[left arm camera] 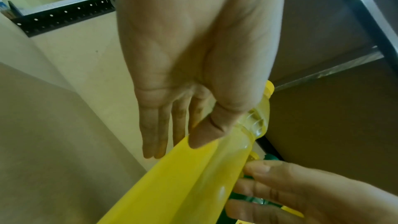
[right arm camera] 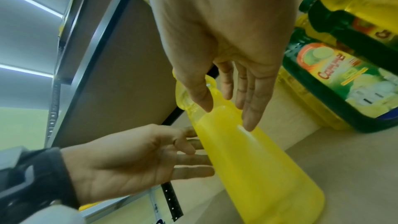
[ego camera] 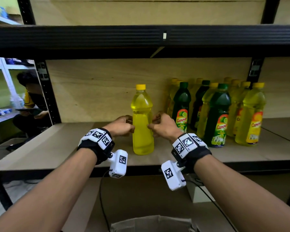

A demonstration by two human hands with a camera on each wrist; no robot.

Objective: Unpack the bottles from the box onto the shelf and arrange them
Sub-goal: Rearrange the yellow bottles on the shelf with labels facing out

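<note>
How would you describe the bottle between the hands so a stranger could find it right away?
Look at the middle shelf of the black rack. A cluster of labelled bottles stands at its right; left of them, alone, stands the yellow bottle between the left hand and right hand. It shows no label.

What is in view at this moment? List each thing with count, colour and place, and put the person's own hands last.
Lone bottle: one, yellow with yellow cap, no label showing, upright on the shelf between the hands.
Grouped bottles: about a dozen, yellow and dark green, labelled, standing in rows on the shelf's right.
Shelf: one, tan board in a black frame.
Cardboard box: one, brown, below the shelf, bottom centre.
Bystander: one, crouched at far left beyond the rack.
Left hand: fingers relaxed, touching the lone bottle's left side.
Right hand: fingers relaxed against its right side.
</note>
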